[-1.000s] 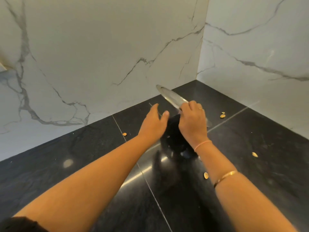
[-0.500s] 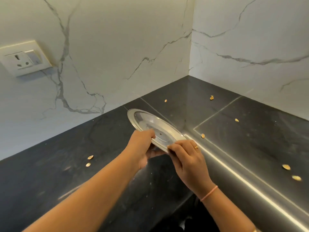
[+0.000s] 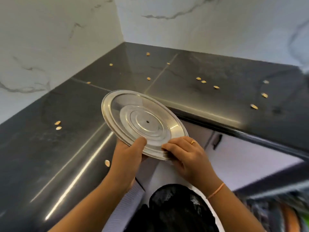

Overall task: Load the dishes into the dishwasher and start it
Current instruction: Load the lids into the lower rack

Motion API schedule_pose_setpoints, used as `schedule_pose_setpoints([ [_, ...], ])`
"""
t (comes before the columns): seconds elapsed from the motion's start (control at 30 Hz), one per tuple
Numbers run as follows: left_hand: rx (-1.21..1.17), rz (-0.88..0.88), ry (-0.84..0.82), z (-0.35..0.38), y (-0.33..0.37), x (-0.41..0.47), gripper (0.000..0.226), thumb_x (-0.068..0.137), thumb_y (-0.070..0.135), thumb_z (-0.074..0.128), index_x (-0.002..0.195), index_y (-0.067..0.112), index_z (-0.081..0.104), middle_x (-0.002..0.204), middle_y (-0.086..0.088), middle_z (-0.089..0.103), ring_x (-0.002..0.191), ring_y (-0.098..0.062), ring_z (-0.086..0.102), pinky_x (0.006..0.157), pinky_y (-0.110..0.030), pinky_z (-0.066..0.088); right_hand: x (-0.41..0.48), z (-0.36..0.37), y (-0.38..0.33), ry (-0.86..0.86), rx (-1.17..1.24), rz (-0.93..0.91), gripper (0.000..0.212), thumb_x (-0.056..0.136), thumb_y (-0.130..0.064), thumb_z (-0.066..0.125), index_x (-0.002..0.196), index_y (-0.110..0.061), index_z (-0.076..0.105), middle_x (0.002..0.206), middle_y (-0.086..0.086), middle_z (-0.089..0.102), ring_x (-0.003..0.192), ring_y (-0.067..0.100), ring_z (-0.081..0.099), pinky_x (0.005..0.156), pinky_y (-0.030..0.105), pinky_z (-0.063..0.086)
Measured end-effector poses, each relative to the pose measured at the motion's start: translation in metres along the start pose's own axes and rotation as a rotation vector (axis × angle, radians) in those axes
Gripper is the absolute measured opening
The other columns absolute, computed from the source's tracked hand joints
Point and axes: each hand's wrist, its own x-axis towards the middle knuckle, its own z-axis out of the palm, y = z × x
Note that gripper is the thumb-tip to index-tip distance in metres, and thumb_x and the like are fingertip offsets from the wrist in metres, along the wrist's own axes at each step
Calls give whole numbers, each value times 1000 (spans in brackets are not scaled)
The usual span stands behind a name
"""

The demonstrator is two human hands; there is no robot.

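One steel plate (image 3: 143,124) is off the black counter (image 3: 50,148) (no dishwasher in view) — left hand (image 3: 130,153) and right hand (image 3: 185,154) pinch its near rim; loading and starting apparently remain.

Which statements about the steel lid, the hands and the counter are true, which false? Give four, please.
1. The left hand and the right hand both hold the steel lid at its near rim. True.
2. The right hand wears no ring. False: a gold ring is on one finger.
3. Small yellowish bits lie scattered on the black counter. True.
4. The lid lies flat on the counter. False: it is held tilted in the air.
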Motion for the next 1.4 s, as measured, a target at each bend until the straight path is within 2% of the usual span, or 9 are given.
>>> schedule_pose_setpoints([
  [0.2, 15, -137, -336, 67, -31, -64, 37, 89, -9, 42, 114, 10, 62, 99, -10, 72, 89, -20, 70, 61, -25, 57, -104, -90, -18, 32, -216, 256, 19, 87, -16, 55, 96, -11, 71, 93, 2, 68, 81, 21, 60, 72, 32, 51],
  [0.5, 147, -333, -648, 181, -98, -184, 34, 89, -9, 41, 102, 12, 64, 92, -7, 73, 84, -19, 69, 59, -25, 58, -264, -207, -54, 66, -387, 631, 20, 84, -17, 53, 96, -13, 69, 93, 1, 67, 84, 22, 60, 75, 31, 46],
  [0.57, 176, -367, -696, 208, -119, -219, 35, 89, -9, 40, 101, 13, 64, 95, -9, 72, 85, -20, 67, 61, -27, 58, -304, -233, -63, 60, -370, 735, 20, 85, -17, 52, 96, -13, 69, 93, 1, 67, 82, 24, 61, 73, 33, 49],
  [0.77, 295, -436, -757, 279, -193, -320, 38, 86, -8, 41, 121, 3, 53, 101, -18, 67, 73, -17, 68, 52, -24, 53, -415, -310, -85, -18, -361, 924, 19, 83, -15, 54, 97, -15, 67, 87, 0, 66, 77, 24, 61, 65, 32, 50],
  [0.87, 376, -480, -788, 311, -230, -361, 40, 87, -5, 45, 127, -1, 46, 107, -24, 64, 77, -25, 67, 51, -25, 53, -461, -338, -93, -81, -392, 1009, 26, 82, -19, 45, 96, -18, 67, 81, 0, 66, 71, 23, 62, 52, 30, 50],
  [0.97, 453, -500, -807, 343, -253, -397, 34, 87, -5, 47, 121, -1, 47, 96, -21, 63, 69, -22, 66, 51, -28, 55, -501, -358, -95, -99, -405, 1092, 24, 81, -15, 46, 94, -18, 67, 78, 1, 67, 63, 24, 62, 42, 31, 49],
  [1.03, 504, -537, -823, 365, -266, -418, 21, 88, -5, 48, 107, 5, 51, 94, -20, 63, 70, -22, 65, 55, -32, 58, -524, -368, -93, -88, -374, 1165, 23, 77, -5, 56, 96, -15, 65, 77, 4, 66, 63, 27, 62, 43, 37, 50],
  [1.17, 593, -528, -892, 412, -293, -439, 53, 87, -2, 50, 136, 11, 32, 98, -15, 64, 79, -23, 67, 53, -30, 58, -559, -381, -78, -16, -358, 1342, 25, 83, 0, 55, 102, -12, 64, 80, 9, 66, 68, 32, 61, 55, 44, 52],
  [1.4, 699, -472, -1075, 501, -354, -463, 54, 87, 0, 53, 134, 8, 28, 93, -14, 59, 68, -17, 61, 63, -34, 58, -626, -408, -26, 102, -415, 1587, 23, 89, -1, 49, 106, -11, 61, 80, 12, 65, 67, 33, 60, 60, 37, 48],
])
